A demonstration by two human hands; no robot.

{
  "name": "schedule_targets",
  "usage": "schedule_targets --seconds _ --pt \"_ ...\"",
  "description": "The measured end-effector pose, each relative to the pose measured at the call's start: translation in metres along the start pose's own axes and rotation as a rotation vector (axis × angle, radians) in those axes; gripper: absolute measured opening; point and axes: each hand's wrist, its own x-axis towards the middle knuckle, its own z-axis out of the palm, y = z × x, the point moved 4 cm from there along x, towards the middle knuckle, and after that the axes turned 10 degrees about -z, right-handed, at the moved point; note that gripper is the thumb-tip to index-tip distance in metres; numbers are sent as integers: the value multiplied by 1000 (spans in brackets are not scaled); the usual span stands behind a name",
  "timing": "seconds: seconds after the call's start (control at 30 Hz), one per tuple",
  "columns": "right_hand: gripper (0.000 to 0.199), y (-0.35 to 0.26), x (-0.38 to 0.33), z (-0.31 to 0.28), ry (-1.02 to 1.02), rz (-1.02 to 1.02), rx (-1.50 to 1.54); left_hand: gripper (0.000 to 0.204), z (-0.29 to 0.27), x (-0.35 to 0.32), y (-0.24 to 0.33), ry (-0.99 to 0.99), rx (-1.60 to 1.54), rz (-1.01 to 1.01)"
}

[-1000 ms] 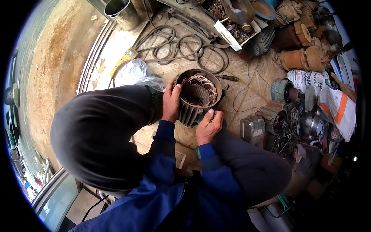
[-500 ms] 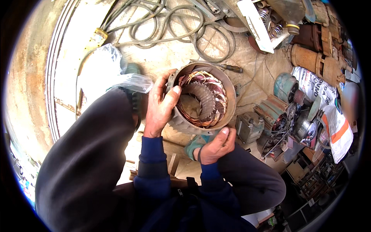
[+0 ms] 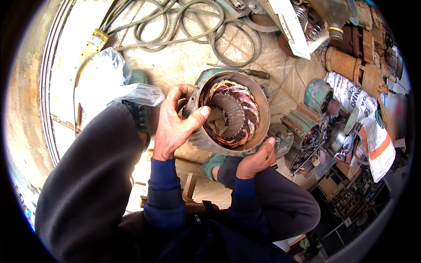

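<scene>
An electric motor stator (image 3: 234, 109) is held up in front of me between both hands, its open end facing up. A ring of reddish-brown copper windings with pale lacing lines the inside of its worn metal housing. My left hand (image 3: 173, 125) is closed around the housing's left edge, thumb on the near side and fingers behind. At the lower right of the rim, my right hand (image 3: 258, 161) has its thumb up and fingers curled against the housing; the fingertips are partly hidden. Just beyond the stator, a screwdriver (image 3: 256, 73) lies on the floor.
Thick coiled cable (image 3: 215, 41) spreads over the floor ahead. A clear plastic bag (image 3: 140, 94) lies by my left foot. Greenish motor parts (image 3: 318, 96), rusty housings (image 3: 344, 63) and a white sack with an orange stripe (image 3: 379, 149) crowd the right side.
The stator has turned slightly in my hands, showing more of its greenish far side. My left fingers and thumb are spread wider on the edge, and my right hand has shifted right along the rim.
</scene>
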Motion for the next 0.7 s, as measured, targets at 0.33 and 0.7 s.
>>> schedule_targets --seconds 0.33,0.7 --pt "46 8 6 -2 -47 34 67 20 -14 0 -5 78 -35 -56" --pt "49 28 11 -1 4 150 211 25 -16 2 -7 -27 96 -65"
